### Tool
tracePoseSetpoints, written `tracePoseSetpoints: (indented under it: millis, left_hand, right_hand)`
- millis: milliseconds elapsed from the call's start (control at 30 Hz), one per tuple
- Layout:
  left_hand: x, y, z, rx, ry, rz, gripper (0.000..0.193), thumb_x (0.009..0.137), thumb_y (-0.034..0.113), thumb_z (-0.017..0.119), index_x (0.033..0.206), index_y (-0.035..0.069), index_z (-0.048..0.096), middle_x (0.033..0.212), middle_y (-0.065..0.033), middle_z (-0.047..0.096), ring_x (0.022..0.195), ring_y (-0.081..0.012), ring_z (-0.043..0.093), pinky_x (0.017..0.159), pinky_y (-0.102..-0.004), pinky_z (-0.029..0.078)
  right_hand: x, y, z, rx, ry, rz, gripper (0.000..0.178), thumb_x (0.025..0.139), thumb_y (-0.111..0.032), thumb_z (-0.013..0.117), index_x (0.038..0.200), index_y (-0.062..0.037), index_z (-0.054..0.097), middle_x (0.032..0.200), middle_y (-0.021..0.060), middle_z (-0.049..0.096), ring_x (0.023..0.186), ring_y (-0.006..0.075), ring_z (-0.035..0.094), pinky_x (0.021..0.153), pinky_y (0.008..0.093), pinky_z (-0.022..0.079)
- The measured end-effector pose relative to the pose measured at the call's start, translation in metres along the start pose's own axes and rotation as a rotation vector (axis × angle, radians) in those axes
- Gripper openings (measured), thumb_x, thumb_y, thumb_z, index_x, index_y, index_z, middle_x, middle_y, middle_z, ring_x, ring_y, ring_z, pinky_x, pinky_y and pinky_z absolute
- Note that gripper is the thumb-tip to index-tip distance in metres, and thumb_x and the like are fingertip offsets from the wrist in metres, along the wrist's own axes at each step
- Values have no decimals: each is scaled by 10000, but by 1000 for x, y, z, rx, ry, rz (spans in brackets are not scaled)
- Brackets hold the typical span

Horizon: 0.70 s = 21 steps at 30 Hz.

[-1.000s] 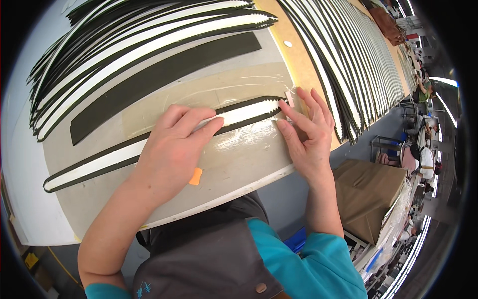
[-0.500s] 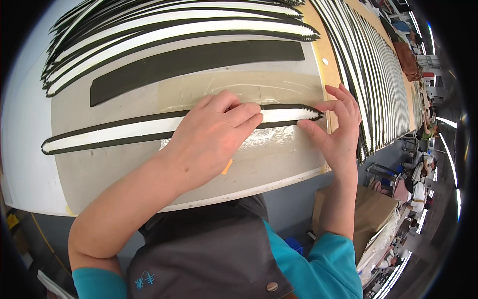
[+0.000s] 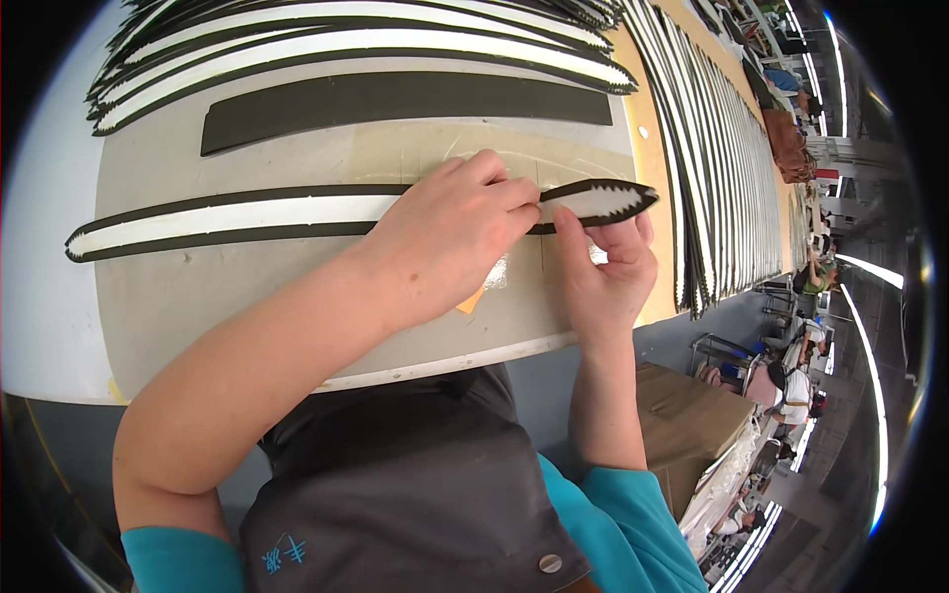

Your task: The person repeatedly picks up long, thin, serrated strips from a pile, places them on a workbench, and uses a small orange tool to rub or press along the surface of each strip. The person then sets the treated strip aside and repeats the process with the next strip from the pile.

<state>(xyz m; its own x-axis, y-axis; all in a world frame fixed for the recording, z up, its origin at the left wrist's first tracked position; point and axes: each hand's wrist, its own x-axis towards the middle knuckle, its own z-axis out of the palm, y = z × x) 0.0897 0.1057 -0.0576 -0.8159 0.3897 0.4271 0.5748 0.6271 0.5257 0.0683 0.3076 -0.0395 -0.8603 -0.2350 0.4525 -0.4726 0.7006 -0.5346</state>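
Observation:
A long white strip with folded black edges (image 3: 247, 213) lies across the work table before me. Its right end is raised off the surface and shows a notched, pointed black tip. My left hand (image 3: 465, 232) is closed at the strip's right part, fingertips pressed on it. Under the lifted end, my right hand (image 3: 608, 257) grips the strip, thumb on top and fingers beneath. Behind the strip lies a plain black strip (image 3: 415, 102), touched by neither hand.
A pile of similar black-edged strips (image 3: 346, 44) lies at the table's far side. More strips (image 3: 712, 168) are laid in a row on the right. A small orange piece (image 3: 471, 300) sits by my left wrist. A brown box (image 3: 682, 415) stands beyond the table's near right edge.
My right hand has moved left and taken hold of the strip's right end from below, raising it. My left hand stays pressed on the strip.

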Motion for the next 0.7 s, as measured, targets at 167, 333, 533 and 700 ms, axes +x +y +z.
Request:
tracePoseSetpoints:
  millis: [167, 333, 533, 700]
  left_hand:
    - [1, -5, 5, -39, 19, 6, 268, 833, 14, 673, 1079, 52, 771, 1150, -17, 720, 1096, -259, 610, 986, -368, 537]
    - [0, -12, 10, -195, 74, -17, 187, 890, 46, 695, 1067, 45, 755, 1112, -38, 721, 1096, -269, 629, 960, -373, 551]
    - [3, -2, -9, -455, 52, -297, 350, 855, 103, 824, 1157, 34, 659, 1094, -78, 692, 1052, -279, 666, 904, -391, 562]
    - [6, -3, -16, -462, -18, -337, 355, 821, 102, 859, 1086, 47, 629, 1104, -86, 693, 1057, -285, 668, 911, -399, 557]
  right_hand:
    - [0, -5, -1, -87, -65, -50, 86, 875, -74, 819, 944, -99, 776, 843, 9, 769, 888, 172, 722, 1161, 456, 369]
    - [-1, -12, -5, -196, -113, -201, 163, 871, -63, 807, 1032, -87, 796, 911, 32, 786, 1023, 205, 731, 1166, 498, 371]
    - [-8, -8, -11, -274, -188, -293, 303, 874, -33, 765, 1169, -98, 787, 1018, 50, 802, 1141, 242, 708, 1180, 519, 359]
    - [-13, -15, -17, -386, -231, -337, 361, 865, -18, 746, 1211, -111, 784, 1171, 63, 779, 1243, 292, 652, 1152, 516, 378]
